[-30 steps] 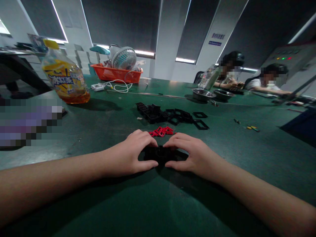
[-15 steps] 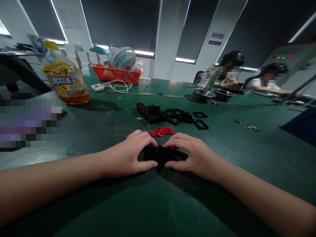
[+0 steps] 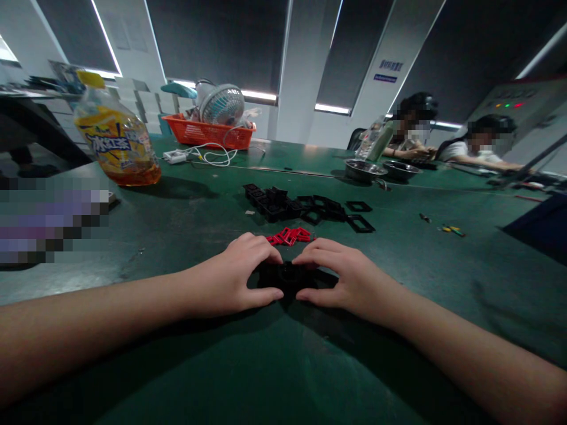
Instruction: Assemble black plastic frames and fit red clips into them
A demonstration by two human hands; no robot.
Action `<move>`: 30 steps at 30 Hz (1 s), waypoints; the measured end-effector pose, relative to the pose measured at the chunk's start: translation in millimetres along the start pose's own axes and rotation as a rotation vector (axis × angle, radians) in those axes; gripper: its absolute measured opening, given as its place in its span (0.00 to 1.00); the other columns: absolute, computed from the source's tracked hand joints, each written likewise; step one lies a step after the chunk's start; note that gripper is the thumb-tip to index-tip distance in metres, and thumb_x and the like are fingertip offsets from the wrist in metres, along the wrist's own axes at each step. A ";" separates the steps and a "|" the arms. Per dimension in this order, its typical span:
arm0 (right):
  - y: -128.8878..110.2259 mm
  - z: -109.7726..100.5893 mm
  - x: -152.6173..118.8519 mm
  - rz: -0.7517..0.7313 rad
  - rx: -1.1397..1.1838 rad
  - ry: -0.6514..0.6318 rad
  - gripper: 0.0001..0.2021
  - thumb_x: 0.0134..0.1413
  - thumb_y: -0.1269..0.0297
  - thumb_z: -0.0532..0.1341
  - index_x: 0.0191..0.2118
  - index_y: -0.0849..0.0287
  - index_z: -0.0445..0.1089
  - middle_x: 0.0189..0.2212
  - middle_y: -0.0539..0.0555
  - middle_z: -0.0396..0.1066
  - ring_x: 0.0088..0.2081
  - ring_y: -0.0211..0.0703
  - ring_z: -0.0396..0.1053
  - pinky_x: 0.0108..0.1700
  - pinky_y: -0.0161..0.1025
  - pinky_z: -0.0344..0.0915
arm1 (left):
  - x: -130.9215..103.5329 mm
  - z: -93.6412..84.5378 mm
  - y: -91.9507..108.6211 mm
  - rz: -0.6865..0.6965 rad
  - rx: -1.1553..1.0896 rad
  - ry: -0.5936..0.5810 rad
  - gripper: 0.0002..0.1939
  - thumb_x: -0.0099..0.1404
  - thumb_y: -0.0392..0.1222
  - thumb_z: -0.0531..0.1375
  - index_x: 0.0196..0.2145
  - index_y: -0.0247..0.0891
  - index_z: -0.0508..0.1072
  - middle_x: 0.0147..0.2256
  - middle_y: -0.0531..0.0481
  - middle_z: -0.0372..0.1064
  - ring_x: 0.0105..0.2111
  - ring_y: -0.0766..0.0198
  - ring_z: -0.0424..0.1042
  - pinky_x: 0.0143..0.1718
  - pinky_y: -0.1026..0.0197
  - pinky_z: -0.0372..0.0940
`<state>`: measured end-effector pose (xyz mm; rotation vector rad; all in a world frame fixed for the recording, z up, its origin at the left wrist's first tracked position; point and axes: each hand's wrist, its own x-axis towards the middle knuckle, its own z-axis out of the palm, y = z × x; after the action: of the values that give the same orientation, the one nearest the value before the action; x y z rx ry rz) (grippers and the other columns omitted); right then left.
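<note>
A small black plastic part (image 3: 289,275) stands on the green table between my two hands, dark and hard to make out in shadow. My left hand (image 3: 248,270) curves around its left side, with thumb at the near edge and fingertips at the far edge. From the right, my right hand (image 3: 343,274) holds it the same way. Just beyond the fingers lies a small heap of red plastic frames (image 3: 290,236). Farther back are black square parts (image 3: 270,200) in a cluster and several flat black frames (image 3: 328,208).
At the left stands a drink bottle (image 3: 119,141), near a blurred-out flat object (image 3: 48,224). An orange basket (image 3: 212,134) with a fan and a white cable (image 3: 217,154) sit behind. Metal bowls (image 3: 363,170) and two people (image 3: 414,127) are at the back right.
</note>
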<state>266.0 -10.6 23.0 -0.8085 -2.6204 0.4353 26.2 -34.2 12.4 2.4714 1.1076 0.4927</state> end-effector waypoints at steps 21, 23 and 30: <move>-3.9 -3.5 -0.1 -0.010 0.027 0.034 0.16 0.52 0.58 0.68 0.44 0.61 0.72 0.40 0.57 0.74 0.42 0.46 0.71 0.44 0.43 0.69 | -1.4 -1.8 1.1 -0.019 -0.040 0.022 0.18 0.62 0.49 0.63 0.46 0.38 0.71 0.45 0.44 0.69 0.48 0.52 0.64 0.51 0.51 0.62; -2.5 -3.4 -0.9 -0.033 0.031 0.079 0.15 0.53 0.57 0.67 0.44 0.59 0.71 0.40 0.58 0.74 0.42 0.47 0.71 0.45 0.44 0.69 | -0.6 -2.4 -0.3 -0.027 -0.074 0.044 0.17 0.66 0.51 0.59 0.46 0.38 0.71 0.45 0.44 0.70 0.48 0.53 0.65 0.51 0.51 0.62; -1.0 -2.8 -3.9 -0.220 0.018 0.137 0.16 0.54 0.52 0.66 0.42 0.58 0.68 0.51 0.62 0.71 0.53 0.50 0.69 0.54 0.46 0.67 | 9.0 -9.2 0.0 -0.125 -0.300 0.200 0.18 0.69 0.47 0.52 0.45 0.35 0.75 0.44 0.45 0.75 0.45 0.56 0.71 0.51 0.54 0.64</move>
<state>269.6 -13.2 24.9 -0.5164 -2.5366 0.3292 27.5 -25.6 21.7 2.1153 1.1595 0.8175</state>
